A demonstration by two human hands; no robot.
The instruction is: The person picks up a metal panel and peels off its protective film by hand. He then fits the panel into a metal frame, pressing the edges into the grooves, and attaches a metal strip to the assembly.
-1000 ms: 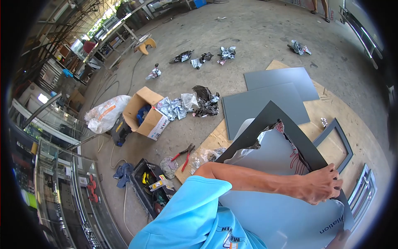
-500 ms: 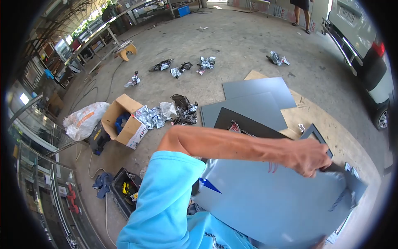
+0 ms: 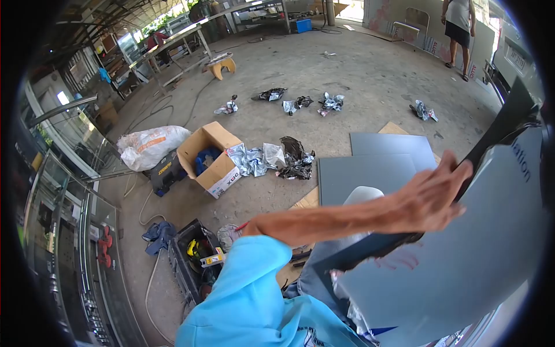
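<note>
We're gripping w/ the left hand (image 3: 430, 196), fingers spread flat and pressing along the dark edge of the panel (image 3: 497, 130); it's closed on that edge rather than wrapped round it, thumb side hidden behind. The right hand isn't in view, so we can't tell what it's doing. The panel is tilted up off the floor, right of frame, and the pale protective film (image 3: 462, 260) w/ printed lettering is hanging over its face, loose and torn at the lower edge nr the body.

To do the peel well, we're judging it best to keep the left palm firm on the bare dark edge so the panel isn't swinging, and to be pulling the film low and parallel to the surface, not straight out, so it's coming off in one sheet instead of shredding. A slow, even pull prob. matters most at the corners.

Outward from there: two more grey panels (image 3: 370, 168) are lying flat on the board (image 3: 306, 199) below the arm. Beyond, crumpled film scraps (image 3: 277, 157) are sitting beside an open cardboard box (image 3: 211, 156), w/ a white sack (image 3: 150, 144) just left of it. A dark toolbox (image 3: 193, 260) is nr our left sleeve. Another person (image 3: 459, 32) is standing well apart at the far end of the concrete floor (image 3: 324, 75).
</note>
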